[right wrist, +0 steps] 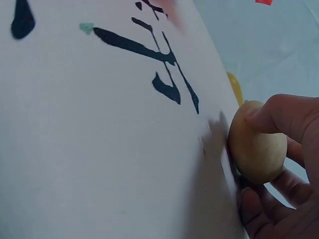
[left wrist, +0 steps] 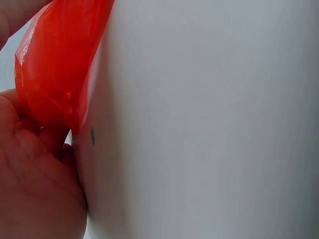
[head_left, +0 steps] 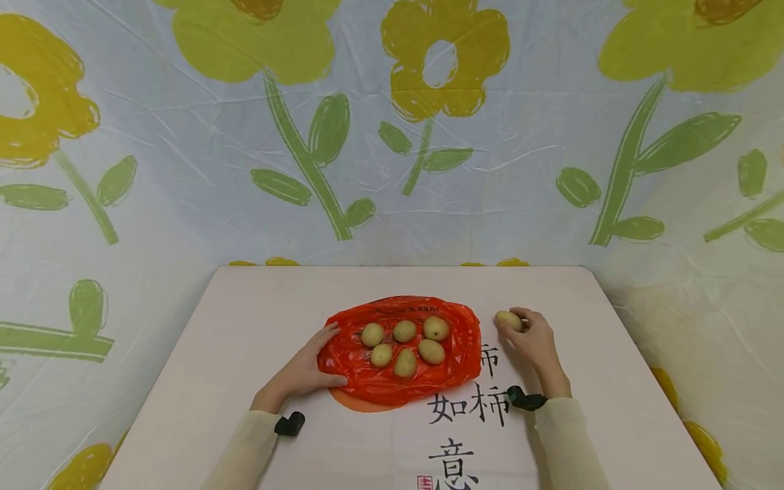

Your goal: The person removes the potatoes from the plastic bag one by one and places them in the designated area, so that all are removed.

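Observation:
A red plastic bag [head_left: 361, 384] lies spread on the table with several small potatoes [head_left: 405, 331] in its middle. My left hand [head_left: 306, 364] grips the bag's left edge, thumb toward the near side and fingers toward the far side. In the left wrist view the red plastic [left wrist: 60, 59] bulges between that thumb and the curled fingers. To the right of the bag, my right hand [head_left: 535, 340] pinches a single potato [head_left: 508, 320] between thumb and fingers. Seen from the right wrist, this potato [right wrist: 256, 149] is pale yellow, smooth and oval, close against the table surface.
The table [head_left: 245, 306] has a pale cover with black brush characters [head_left: 453, 466] near its front middle. An orange printed shape [head_left: 367, 403] shows from under the bag's near edge. Behind and around the table hangs a flower-patterned cloth [head_left: 490, 204].

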A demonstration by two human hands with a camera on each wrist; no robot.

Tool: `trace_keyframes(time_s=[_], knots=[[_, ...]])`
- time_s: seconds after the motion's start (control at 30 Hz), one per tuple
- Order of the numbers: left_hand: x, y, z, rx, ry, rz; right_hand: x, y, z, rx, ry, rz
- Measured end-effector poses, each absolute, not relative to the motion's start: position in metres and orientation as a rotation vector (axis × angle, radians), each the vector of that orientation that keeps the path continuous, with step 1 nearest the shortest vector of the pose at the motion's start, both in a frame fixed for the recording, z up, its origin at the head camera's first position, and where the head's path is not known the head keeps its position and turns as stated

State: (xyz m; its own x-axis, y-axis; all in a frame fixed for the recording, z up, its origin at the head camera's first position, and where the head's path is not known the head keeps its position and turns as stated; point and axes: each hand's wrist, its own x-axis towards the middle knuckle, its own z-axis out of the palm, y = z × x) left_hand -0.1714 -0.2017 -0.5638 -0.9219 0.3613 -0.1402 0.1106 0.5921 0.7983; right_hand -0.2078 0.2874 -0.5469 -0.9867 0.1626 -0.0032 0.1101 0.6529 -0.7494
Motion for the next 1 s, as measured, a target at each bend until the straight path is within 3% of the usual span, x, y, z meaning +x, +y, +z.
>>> trace_keyframes(time_s=[0.7, 1.0], knots=[[-0.170, -0.201, -0.565, 0.355, 2.520, 1.244, -0.206, 0.289, -0.540, -0.235, -2.834, 1.316], [-0.171, -0.200, -0.562, 0.345, 2.525, 1.229, -0.201, 0.291, -0.516, -0.127, -2.774, 1.240]])
